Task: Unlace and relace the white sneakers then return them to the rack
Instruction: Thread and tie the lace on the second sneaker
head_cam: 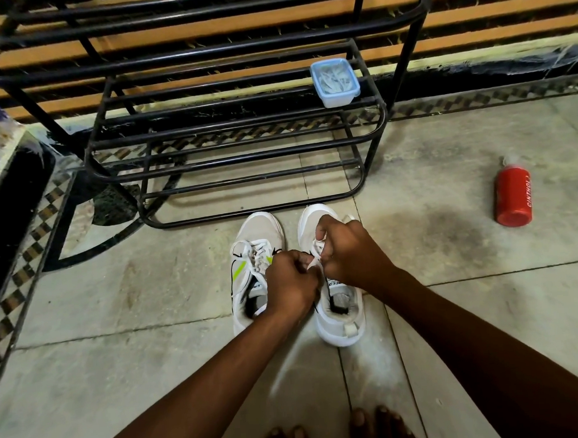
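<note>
White sneakers with lime-green accents, black rack, red bottle, blue-lidded box.

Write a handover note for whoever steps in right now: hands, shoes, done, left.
Left hand: grip pinching the white lace of the right sneaker.
Right hand: grip on the same lace, over that sneaker's eyelets.
Left sneaker: on the floor beside it, laced, untouched.
Both stand in front of the black rack, which carries a blue-lidded box.
Done: cannot tell how far the lacing has got.
Left: finish laces, return both sneakers to the rack.
</note>
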